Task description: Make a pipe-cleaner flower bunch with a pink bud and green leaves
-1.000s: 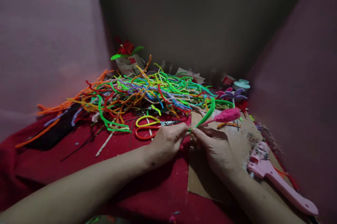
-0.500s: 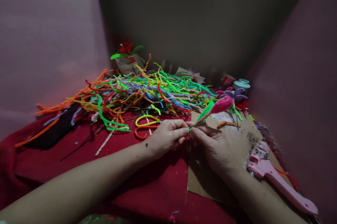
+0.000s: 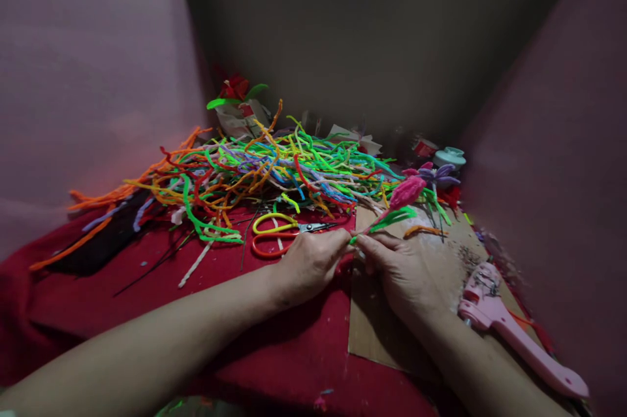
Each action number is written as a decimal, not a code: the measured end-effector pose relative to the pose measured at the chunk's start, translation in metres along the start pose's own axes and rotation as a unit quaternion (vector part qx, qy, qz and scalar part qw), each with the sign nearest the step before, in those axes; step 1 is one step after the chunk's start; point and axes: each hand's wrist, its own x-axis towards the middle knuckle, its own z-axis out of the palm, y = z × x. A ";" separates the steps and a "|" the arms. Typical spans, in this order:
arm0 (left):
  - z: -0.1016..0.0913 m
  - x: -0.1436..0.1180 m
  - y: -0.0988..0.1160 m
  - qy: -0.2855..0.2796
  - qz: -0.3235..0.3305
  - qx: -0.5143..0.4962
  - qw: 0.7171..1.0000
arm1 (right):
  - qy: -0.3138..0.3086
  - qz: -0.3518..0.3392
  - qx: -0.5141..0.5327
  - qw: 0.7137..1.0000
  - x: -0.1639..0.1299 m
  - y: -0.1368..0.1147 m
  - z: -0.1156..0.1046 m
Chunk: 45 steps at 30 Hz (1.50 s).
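A pipe cleaner flower [image 3: 407,193] with a pink bud and a green leaf [image 3: 394,219] tilts up to the right from between my hands. My left hand [image 3: 313,263] is closed, its thumb and fingers pinching the green stem from the left. Closed on the same stem from the right is my right hand [image 3: 404,270], thumb on top; the fingertips of both hands nearly meet. The stem's lower end is hidden by the fingers. Just beyond my left hand lie scissors [image 3: 275,224] with yellow and red handles.
Behind the hands spreads a big heap of coloured pipe cleaners [image 3: 274,162]. A pink glue gun [image 3: 519,338] rests at the right, by the cardboard [image 3: 375,332]. A purple flower [image 3: 438,175] and a pale blue-green jar [image 3: 449,157] stand farther back. Red cloth [image 3: 274,345] covers the table.
The flower has turned in my fingers: its green leaf has swung from the bud's left side to below it on the right. My left wrist has rolled over, uncovering the scissor blades.
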 end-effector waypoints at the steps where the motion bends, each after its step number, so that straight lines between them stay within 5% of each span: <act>1: 0.001 0.000 -0.002 0.002 0.004 -0.001 1.000 | -0.005 -0.006 -0.022 1.000 0.000 -0.001 -0.001; 8: -0.002 0.005 -0.002 0.013 -0.078 -0.094 0.992 | -0.080 -0.016 -0.022 0.996 0.002 0.007 -0.005; 15: -0.006 0.008 0.005 -0.020 -0.141 -0.208 0.968 | -0.065 0.005 -0.053 0.996 0.001 -0.002 -0.001; 21: -0.009 0.011 0.008 -0.081 -0.267 -0.448 0.849 | -0.044 0.007 -0.042 0.998 0.000 -0.002 -0.002; 26: -0.012 0.010 0.004 -0.143 -0.290 -0.594 0.737 | -0.067 0.012 0.027 0.997 0.003 0.010 -0.006; 34: -0.015 0.010 -0.001 -0.228 -0.286 -0.656 0.660 | -0.074 -0.003 0.100 0.992 0.004 0.007 -0.003; 36: -0.016 0.011 0.000 -0.234 -0.284 -0.635 0.679 | -0.072 -0.005 0.093 0.993 0.003 0.006 -0.003; 37: -0.016 0.011 0.002 -0.225 -0.279 -0.606 0.710 | -0.066 -0.004 0.091 0.994 0.002 0.006 -0.004; 42: -0.012 0.006 0.011 -0.044 -0.134 -0.213 0.967 | -0.031 -0.032 0.079 0.996 0.000 0.009 -0.004; 45: -0.006 -0.001 0.009 0.017 -0.013 0.001 1.000 | -0.014 -0.027 0.053 0.998 -0.002 0.008 -0.002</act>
